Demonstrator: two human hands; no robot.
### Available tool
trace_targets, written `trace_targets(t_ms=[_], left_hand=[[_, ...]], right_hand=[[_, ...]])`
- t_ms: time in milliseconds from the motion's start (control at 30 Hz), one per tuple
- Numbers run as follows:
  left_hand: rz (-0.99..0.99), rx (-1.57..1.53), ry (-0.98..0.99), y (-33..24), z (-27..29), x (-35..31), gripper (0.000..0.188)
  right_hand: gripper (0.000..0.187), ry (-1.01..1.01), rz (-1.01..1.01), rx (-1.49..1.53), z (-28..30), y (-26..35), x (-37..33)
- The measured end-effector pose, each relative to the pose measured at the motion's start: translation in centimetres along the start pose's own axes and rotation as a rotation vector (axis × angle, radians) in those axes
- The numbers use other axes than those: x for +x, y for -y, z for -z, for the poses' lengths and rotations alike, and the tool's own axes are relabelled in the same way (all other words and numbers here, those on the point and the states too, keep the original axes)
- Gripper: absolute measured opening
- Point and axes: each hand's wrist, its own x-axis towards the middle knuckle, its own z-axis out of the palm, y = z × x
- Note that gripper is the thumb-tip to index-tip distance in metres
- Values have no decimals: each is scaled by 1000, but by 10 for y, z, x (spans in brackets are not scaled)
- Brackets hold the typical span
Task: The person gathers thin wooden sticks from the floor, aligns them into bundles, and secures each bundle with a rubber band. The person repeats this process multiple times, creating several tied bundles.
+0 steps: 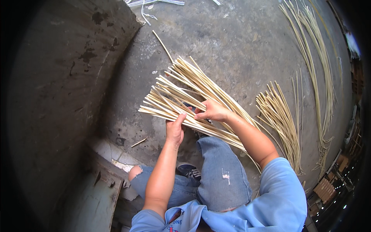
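Observation:
A loose bundle of pale, thin rattan canes [164, 112] lies slantwise across my lap, its cut ends fanned toward the left. My left hand [175, 130] is closed round the near side of this bundle, thumb on top. Just right of it, my right hand [212, 111] pinches a few canes [178, 92] that sit slightly apart from the rest; its other fingers are partly hidden. Beyond my hands, a thicker sheaf of canes [212, 89] rests at the same slant, running under my right forearm.
To the right, another cane bundle [276, 112] lies on the concrete floor [228, 42], with long curved strands [322, 65] farther out. A dark, stained wall-like block [73, 77] rises on the left. One short cane piece [139, 142] and clear plastic strips [154, 3] lie on the floor.

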Motion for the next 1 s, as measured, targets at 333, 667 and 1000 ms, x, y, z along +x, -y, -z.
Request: trace_targets(t_ms=[333,667,1000], left_hand=[[-46,37,30,6,0,2,33],[-47,20,3,6,4,1,35],[-61,-3,12,7,0,1,35]], right_hand=[[25,-18,48,287,-1,-23,16],[31,23,-120,315,10,-15,16],[31,124,11,392,2,-15,15]])
